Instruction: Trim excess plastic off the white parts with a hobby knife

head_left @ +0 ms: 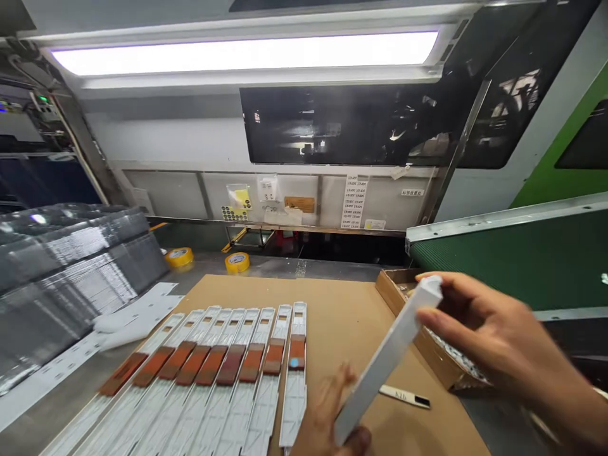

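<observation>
White plastic strip (387,361) was held slantwise over the cardboard sheet (342,316), right hand (494,342) pinching its top end, left hand (327,411) closed around the bottom end, kinda blurry. Just left of it, a row of similar strips (213,373) with reddish-brown patches lay side by side. Cardboard box (408,297) sat behind the strip, and two yellow tape rolls (237,261) further back.

white strip (387,358) between both hands
</observation>
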The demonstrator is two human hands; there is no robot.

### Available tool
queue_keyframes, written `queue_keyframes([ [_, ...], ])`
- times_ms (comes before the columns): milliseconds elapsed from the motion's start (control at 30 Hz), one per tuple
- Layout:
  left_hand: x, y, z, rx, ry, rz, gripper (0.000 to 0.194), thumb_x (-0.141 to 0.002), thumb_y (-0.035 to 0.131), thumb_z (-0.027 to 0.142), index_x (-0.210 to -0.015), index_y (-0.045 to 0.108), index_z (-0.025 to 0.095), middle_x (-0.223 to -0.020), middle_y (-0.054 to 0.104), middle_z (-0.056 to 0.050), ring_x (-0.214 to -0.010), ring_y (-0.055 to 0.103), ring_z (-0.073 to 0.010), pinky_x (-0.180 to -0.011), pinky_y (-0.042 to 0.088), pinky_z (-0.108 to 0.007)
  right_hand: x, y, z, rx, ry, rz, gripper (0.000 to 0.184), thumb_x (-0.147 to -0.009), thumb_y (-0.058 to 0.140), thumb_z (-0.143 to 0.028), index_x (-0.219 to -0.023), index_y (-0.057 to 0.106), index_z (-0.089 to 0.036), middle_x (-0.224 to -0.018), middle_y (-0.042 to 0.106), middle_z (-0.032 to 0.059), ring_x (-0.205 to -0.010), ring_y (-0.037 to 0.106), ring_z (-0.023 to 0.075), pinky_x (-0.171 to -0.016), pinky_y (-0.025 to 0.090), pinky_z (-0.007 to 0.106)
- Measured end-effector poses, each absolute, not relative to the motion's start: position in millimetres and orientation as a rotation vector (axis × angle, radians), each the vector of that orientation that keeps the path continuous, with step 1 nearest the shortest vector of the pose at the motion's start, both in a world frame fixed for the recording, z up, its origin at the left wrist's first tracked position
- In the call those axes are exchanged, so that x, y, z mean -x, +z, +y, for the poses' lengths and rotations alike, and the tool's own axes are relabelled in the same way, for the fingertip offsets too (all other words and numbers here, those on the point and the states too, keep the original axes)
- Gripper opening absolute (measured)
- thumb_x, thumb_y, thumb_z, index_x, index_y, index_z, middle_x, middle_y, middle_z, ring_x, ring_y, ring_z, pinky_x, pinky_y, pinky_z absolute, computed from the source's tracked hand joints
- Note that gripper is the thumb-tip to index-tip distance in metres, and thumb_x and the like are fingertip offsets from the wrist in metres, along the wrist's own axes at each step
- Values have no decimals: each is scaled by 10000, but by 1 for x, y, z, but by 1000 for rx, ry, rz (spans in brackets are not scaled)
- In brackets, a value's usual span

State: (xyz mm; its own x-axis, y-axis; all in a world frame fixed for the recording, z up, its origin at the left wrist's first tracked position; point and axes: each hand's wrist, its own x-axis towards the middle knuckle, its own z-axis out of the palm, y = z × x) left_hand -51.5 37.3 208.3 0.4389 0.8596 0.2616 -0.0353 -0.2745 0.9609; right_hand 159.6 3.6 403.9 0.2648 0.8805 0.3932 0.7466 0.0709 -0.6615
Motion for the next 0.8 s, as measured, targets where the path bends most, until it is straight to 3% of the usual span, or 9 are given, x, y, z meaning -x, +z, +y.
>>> queue_keyframes([
  [67,55,195,27,-1449,903,674,507,-752,601,588,-1084,666,210,-900,678,-129,-780,619,-251,-760,467,-387,-149,371,16,1627,372,-1501,567,-825,452,-647,-1195,495,-220,-990,686,61,-850,660,192,-704,550,302],
  [133,66,186,18,-1233,858,680,503,-729,611,630,-927,698,176,-736,662,-105,-671,593,-209,-667,454,-333,-151,325,30,1639,410,-1509,582,-938,135,-571,-1343,329,-201,-1083,660,85,-863,658,162,-736,553,327],
  [200,82,185,15,-996,926,673,579,-716,569,701,-899,683,163,-730,659,-88,-683,596,-196,-677,452,-314,-162,267,41,1754,362,-1505,547,-955,200,-527,-1317,376,-156,-1112,637,129,-945,633,178,-812,529,370],
  [267,100,193,19,-728,1026,616,614,-742,499,728,-974,650,180,-780,652,-59,-661,592,-174,-650,459,-296,-175,205,42,1904,312,-1544,462,-906,427,-527,-1146,543,-149,-1084,635,123,-982,611,209,-889,479,448],
  [433,134,224,40,-203,1112,530,472,-885,417,552,-1199,531,218,-654,562,4,-499,530,-122,-458,410,-215,-200,99,16,2070,239,-1685,278,-875,551,-431,-907,623,-164,-970,645,45,-922,600,173,-860,473,425],
  [533,141,229,47,-100,1151,480,407,-917,415,439,-1240,498,205,-625,520,20,-482,505,-98,-452,417,-192,-203,86,4,2037,147,-1698,281,-908,458,-399,-881,614,-167,-911,657,68,-904,613,198,-875,458,447],
  [667,141,222,48,33,1133,379,365,-935,392,402,-1218,512,206,-628,489,32,-487,506,-82,-455,440,-178,-175,101,-18,1975,65,-1589,369,-908,306,-407,-972,571,-158,-856,679,131,-813,662,251,-741,526,401],
  [800,138,213,46,101,1121,261,382,-949,342,437,-1137,556,183,-636,463,41,-477,493,-53,-454,440,-156,-110,131,-59,1840,186,-1622,309,-918,375,-433,-1082,563,-250,-916,714,34,-779,686,169,-651,539,237],
])
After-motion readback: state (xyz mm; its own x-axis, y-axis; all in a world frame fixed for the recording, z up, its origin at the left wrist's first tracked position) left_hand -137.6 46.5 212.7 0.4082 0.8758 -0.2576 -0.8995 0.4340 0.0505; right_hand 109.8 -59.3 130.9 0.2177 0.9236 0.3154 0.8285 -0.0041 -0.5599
